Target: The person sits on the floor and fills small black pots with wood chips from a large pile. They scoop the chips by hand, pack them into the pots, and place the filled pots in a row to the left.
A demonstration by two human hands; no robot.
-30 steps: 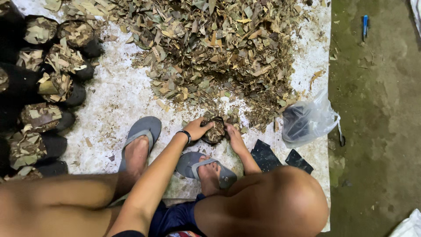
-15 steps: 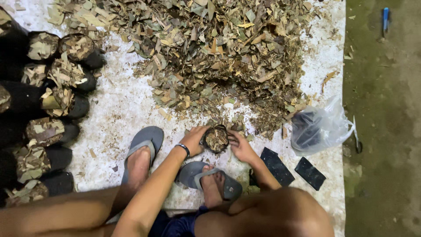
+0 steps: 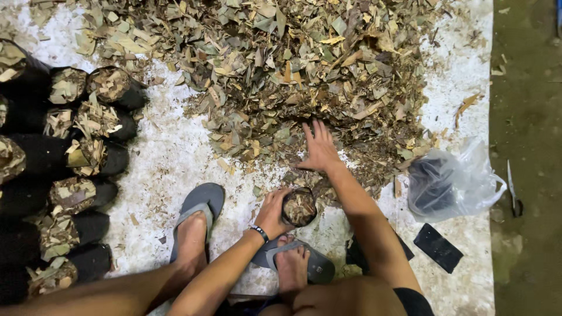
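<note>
Our left hand (image 3: 272, 212) grips a small black bag (image 3: 299, 206) packed with leaf bits, held upright on the white sheet (image 3: 164, 169) just above our right sandal (image 3: 304, 263). Our right hand (image 3: 319, 147) lies flat with fingers spread on the edge of the leaf pile (image 3: 293, 70). Filled bags (image 3: 88, 146) stand in rows to the left, and a clear plastic bag (image 3: 453, 184) lies to the right.

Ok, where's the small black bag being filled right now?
In the head view, the small black bag stands low in the centre, held by the left hand, just above the toes of the right sandal and below the leaf pile.
</note>
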